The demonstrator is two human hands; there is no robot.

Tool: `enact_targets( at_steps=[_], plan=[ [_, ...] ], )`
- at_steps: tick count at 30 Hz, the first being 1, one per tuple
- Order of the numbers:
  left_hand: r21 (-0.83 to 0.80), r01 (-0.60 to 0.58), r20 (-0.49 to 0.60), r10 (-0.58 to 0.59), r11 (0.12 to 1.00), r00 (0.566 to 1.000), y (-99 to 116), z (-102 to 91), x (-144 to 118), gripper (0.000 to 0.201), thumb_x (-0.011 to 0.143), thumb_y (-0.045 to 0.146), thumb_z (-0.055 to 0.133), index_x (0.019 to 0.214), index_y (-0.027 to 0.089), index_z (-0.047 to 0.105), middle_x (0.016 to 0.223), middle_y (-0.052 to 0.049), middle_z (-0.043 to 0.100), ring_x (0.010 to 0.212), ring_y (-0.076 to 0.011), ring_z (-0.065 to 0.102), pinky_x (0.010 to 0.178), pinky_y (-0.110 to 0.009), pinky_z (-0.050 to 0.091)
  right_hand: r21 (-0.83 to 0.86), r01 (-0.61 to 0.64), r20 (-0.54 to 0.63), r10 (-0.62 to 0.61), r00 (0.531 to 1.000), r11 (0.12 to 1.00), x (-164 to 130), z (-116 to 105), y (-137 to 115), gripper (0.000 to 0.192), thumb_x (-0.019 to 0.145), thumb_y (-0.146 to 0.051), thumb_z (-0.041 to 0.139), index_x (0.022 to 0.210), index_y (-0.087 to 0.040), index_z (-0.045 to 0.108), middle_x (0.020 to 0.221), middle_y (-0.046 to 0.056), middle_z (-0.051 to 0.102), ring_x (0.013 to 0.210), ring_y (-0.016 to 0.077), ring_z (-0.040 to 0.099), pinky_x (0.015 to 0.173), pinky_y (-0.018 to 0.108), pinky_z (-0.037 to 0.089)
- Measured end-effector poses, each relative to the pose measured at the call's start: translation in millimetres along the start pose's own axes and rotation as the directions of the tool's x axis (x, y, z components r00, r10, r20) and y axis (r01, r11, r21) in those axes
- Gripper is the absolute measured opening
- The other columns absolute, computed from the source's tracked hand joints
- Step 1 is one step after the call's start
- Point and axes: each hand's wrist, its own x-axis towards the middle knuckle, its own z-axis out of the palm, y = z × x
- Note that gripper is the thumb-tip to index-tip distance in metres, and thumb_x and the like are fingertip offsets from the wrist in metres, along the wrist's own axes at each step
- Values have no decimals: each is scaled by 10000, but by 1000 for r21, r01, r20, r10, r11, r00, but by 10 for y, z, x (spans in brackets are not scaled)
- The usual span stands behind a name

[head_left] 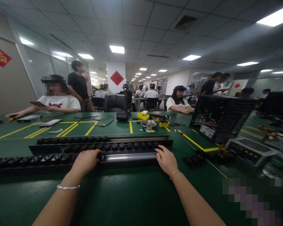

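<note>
Two bare forearms reach out over the green bench. Left hand rests on the nearest black power strip, fingers curled over its near edge; right hand lies flat on the same strip's right end, fingers together — neither one clamps it. Two more long strips lie just behind, parallel. Farther off — a yellow box, a metal bowl, and an open computer case at right. Seated people work beyond.
</note>
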Motion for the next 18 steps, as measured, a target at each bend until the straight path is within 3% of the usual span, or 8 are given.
enact_targets(
  at_steps=[5,18],
  plan=[
    [-45,1,9,-1,999,1000,38,13,-8,451,755,226,413,1198,239,500,1210,-66,593,1133,-228,512,1013,-491,262,18,-12,-5,12,1000,1000,1,3,0,375,849,-257,354,1113,-215,617,1224,63,542,1132,183,473,946,317,356],
    [-46,-50,-16,50,998,999,69,50,43,452,732,216,458,1178,206,534,1146,-77,631,1064,-219,557,973,-372,341,12,-5,-4,5,1000,1000,2,-18,-15,373,848,-254,352,1100,-225,624,1166,54,579,1099,185,496,913,311,377]
  ],
)
